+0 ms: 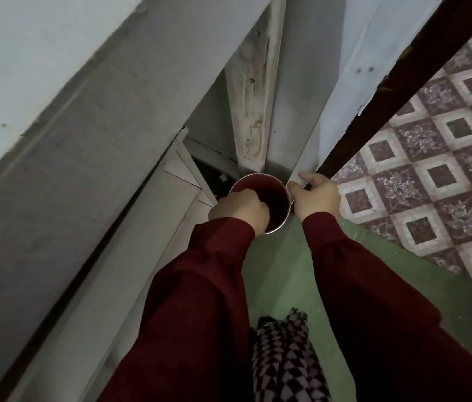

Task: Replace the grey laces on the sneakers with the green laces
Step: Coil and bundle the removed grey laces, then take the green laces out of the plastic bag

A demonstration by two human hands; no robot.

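No sneakers or laces are in view. My left hand point(239, 211) grips the near rim of a round metal cup point(272, 195) with a dark inside, held above the floor by a doorway. My right hand point(314, 194) is closed on the lower edge of a pale door point(342, 91), right beside the cup. Both arms wear dark red sleeves.
A grey wall and door frame point(84, 140) fill the left. A worn wooden post point(250, 91) stands behind the cup. The floor under me is green point(281, 271); patterned brown and cream tiles point(446, 158) lie to the right. Checked trousers point(284, 358) show at the bottom.
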